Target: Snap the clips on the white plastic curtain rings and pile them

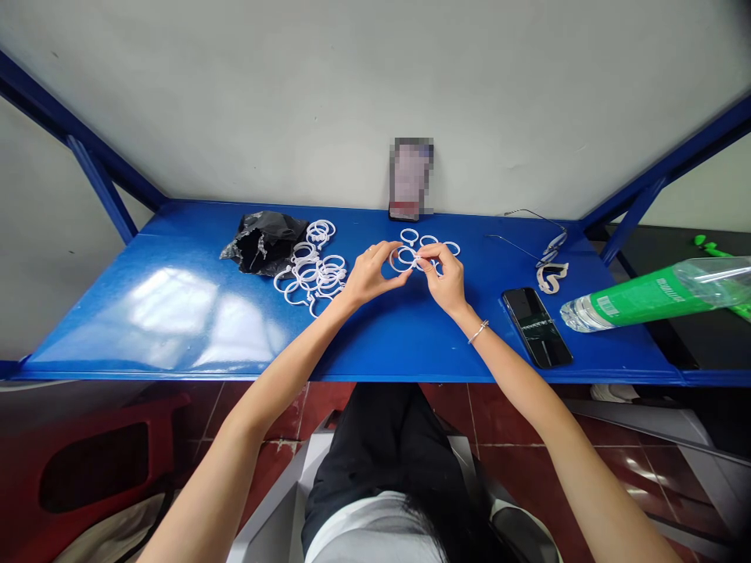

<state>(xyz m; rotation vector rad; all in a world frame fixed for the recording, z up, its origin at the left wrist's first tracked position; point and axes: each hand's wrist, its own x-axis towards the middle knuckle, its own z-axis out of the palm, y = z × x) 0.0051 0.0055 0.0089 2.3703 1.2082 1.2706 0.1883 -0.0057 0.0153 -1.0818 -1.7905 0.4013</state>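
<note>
A white plastic ring (392, 264) is held up between my two hands above the blue table. My left hand (371, 275) curves around its left side, with the thumb and index finger at its edge. The fingertips of my right hand (444, 275) pinch it at the right, where a small knob partly shows. Behind and beside my right hand lie several more rings (409, 231), some partly covered by the fingers. To the left of my left hand is a loose pile of similar white rings (310, 275), many with small knobs.
A crumpled black plastic bag (273, 227) lies beside the pile. One phone (404, 218) leans against the wall; another phone (537, 327) lies at right. Glasses (552, 247), a white hair clip (551, 277) and a green-labelled bottle (645, 299) are farther right on the blue table (387, 344).
</note>
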